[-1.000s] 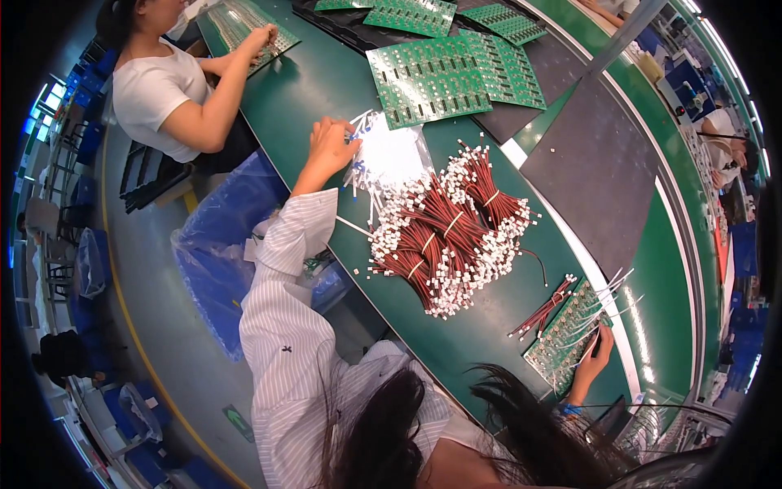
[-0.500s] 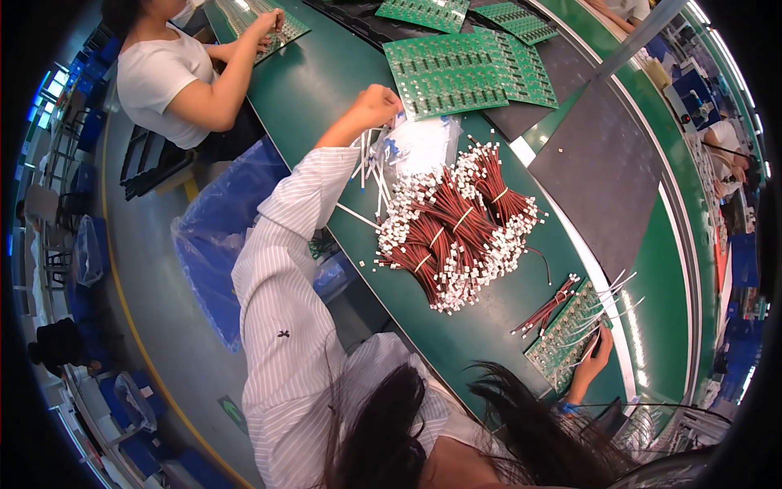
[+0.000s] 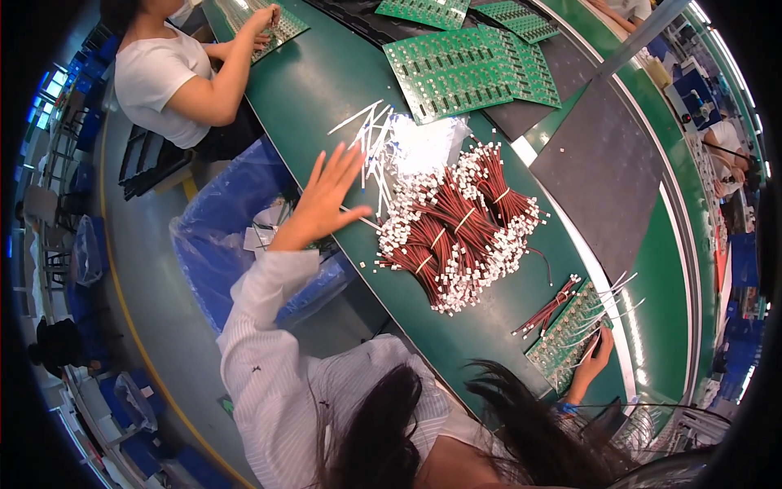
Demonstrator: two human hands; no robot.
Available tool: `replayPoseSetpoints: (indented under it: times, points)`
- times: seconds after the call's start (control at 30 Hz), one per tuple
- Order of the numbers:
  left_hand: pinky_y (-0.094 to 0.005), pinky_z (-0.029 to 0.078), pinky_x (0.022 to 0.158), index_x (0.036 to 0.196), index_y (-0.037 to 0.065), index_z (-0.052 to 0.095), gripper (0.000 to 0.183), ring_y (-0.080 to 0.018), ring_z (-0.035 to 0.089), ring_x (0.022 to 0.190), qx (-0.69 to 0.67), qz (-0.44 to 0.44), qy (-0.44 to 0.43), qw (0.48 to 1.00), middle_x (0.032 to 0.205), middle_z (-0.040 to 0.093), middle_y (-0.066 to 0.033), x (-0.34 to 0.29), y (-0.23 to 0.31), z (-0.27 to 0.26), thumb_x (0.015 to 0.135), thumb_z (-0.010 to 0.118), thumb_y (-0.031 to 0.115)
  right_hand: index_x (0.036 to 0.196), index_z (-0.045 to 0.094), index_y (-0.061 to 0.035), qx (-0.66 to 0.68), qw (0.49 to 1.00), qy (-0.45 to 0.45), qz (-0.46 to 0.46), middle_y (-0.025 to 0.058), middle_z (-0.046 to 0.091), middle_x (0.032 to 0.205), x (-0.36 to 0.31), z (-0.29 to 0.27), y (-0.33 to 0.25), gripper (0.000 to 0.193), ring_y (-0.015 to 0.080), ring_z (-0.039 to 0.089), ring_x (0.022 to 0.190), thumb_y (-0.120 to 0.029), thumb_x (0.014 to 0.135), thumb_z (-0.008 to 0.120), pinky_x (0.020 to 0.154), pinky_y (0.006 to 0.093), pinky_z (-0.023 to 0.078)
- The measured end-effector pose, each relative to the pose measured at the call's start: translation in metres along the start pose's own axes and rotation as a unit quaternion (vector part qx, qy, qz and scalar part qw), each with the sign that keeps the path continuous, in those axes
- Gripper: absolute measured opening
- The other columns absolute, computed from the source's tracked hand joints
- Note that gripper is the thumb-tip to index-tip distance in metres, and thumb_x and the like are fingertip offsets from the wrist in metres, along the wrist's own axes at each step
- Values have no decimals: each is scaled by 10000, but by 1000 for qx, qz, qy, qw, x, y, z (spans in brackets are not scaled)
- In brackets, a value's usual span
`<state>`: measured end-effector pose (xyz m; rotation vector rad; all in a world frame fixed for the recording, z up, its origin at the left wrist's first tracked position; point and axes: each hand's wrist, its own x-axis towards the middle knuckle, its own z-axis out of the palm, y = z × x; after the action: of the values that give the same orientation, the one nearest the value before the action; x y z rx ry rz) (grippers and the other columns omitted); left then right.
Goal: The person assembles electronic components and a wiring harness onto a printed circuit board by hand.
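My left hand (image 3: 326, 202) is open over the table's left edge, fingers spread and nothing in it. Just beyond its fingertips lie loose thin white strips (image 3: 373, 147), some with blue ends. They are next to a clear plastic bag (image 3: 428, 145) shining in the light. To the right of that hand is a heap of dark red wire harnesses (image 3: 456, 224) with white connectors, tied in bundles. At the lower right my right hand (image 3: 596, 363) grips the edge of a green circuit board (image 3: 562, 338); white wires stick up from it. A small wire bundle (image 3: 554, 308) touches the board's left side.
Large green circuit board panels (image 3: 452, 73) lie stacked at the far side of the green table (image 3: 301, 69). Left of the table stands a bin lined with blue plastic (image 3: 204, 244). A co-worker (image 3: 183, 77) handles another board at the far left. A metal post (image 3: 643, 37) rises at the right.
My left hand has drawn back from the bag toward the table's left edge and spread its fingers. More white strips show beside the bag. My right hand stays on the board.
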<state>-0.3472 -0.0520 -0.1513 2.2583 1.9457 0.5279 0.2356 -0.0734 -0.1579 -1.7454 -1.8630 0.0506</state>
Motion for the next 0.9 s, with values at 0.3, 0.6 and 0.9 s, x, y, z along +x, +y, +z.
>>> replayPoseSetpoints:
  times: [0.3,0.6,0.9]
  points:
    - [-425,103,1087,1383,29,213,721,-278,152,1349,16,-35,0,999,1438,226,-132,24,-9,22,846,521,399,1089,562,3,3,1000,-10,7,148,559,1090,0,-3,-2,240,275,517,1053,-32,856,517,925,338,374]
    - [-507,9,1068,1388,0,152,831,-366,36,1351,29,-111,36,993,1444,122,-220,50,-20,25,790,562,406,1097,577,-26,-3,1000,16,12,142,563,1085,-4,0,-3,272,276,524,1036,1,836,508,903,339,388]
    - [-553,-64,1035,1401,17,92,1040,-370,-43,1352,5,-194,2,981,1446,56,-247,52,-8,34,685,623,554,1095,578,-34,-5,1000,15,11,146,562,1089,-3,0,-2,262,282,522,1046,-12,843,510,910,346,385]
